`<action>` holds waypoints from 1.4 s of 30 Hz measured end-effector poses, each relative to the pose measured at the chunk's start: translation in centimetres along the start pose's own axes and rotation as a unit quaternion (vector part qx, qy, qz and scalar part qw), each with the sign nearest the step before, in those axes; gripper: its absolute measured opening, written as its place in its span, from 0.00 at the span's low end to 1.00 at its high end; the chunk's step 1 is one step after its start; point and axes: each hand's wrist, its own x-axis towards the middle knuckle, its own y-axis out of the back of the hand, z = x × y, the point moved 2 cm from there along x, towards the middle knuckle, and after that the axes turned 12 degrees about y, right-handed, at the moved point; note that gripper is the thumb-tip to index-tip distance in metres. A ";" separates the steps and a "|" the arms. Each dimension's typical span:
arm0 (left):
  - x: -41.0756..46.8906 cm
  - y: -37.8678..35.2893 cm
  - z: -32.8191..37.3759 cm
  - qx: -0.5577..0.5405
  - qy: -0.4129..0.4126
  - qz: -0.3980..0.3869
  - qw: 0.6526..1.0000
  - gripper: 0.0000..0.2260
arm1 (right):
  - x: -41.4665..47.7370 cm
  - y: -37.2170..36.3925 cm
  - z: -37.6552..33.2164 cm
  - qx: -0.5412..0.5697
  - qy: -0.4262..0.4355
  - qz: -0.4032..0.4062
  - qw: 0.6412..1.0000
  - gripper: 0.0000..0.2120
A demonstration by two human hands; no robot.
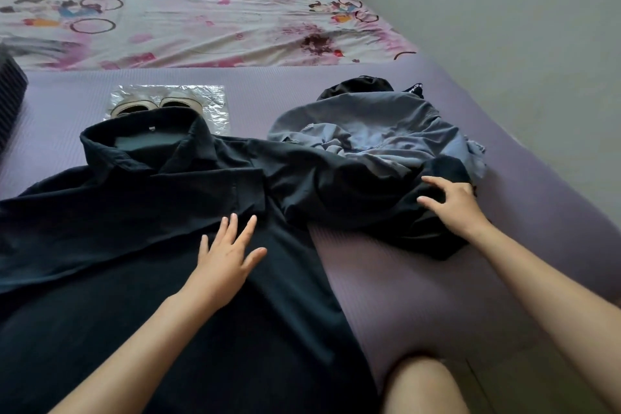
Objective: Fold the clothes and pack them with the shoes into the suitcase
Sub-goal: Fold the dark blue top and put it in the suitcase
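Observation:
A dark navy collared shirt (134,245) lies spread on the purple mat, collar away from me. My left hand (228,252) rests flat on its chest, fingers straight. The shirt's right sleeve (353,191) stretches to the right, where my right hand (450,205) touches its far end with bent fingers. Behind the sleeve lies a crumpled pile of blue-grey clothing (379,131) with a black garment (356,86) at its back. A pair of pale shoes (158,106) sits on a clear plastic bag behind the collar, partly hidden. No open suitcase shows.
The purple mat (420,296) covers the near part of a bed with a flowery sheet (184,20). A dark ribbed object (10,91) stands at the left edge. A wall runs along the right, and my bare knee (423,383) shows at the bottom.

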 end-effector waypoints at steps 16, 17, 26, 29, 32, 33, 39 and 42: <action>-1.3 -0.2 1.2 -0.110 0.003 -0.012 0.994 0.25 | 1.5 1.3 1.6 0.218 -0.250 0.255 0.908 0.08; -1.6 0.2 1.5 -0.175 -0.002 0.000 0.985 0.24 | 1.4 1.6 0.3 0.227 -0.202 0.264 0.915 0.06; -2.8 5.8 3.6 -0.720 0.052 -0.143 0.677 0.28 | -5.0 -3.5 -20.6 0.394 0.140 0.162 0.894 0.03; -2.8 7.5 1.3 -0.739 0.055 -0.140 0.657 0.28 | -6.7 -7.5 -25.2 0.344 0.202 0.004 0.917 0.08; -2.8 8.0 -1.8 -0.703 0.094 -0.121 0.694 0.22 | -7.7 -9.7 -28.1 0.319 0.283 -0.147 0.892 0.18; -2.7 7.8 -2.9 -0.693 0.103 -0.106 0.706 0.18 | -7.8 -10.0 -28.7 0.317 0.309 -0.168 0.881 0.19; -2.2 9.4 -8.9 -0.697 0.124 0.088 0.701 0.06 | -3.9 -9.1 -26.6 0.243 0.364 -0.021 0.899 0.15; -1.7 10.6 -13.3 -0.670 0.130 0.173 0.710 0.07 | 0.3 -9.3 -24.0 0.097 0.335 -0.065 0.935 0.19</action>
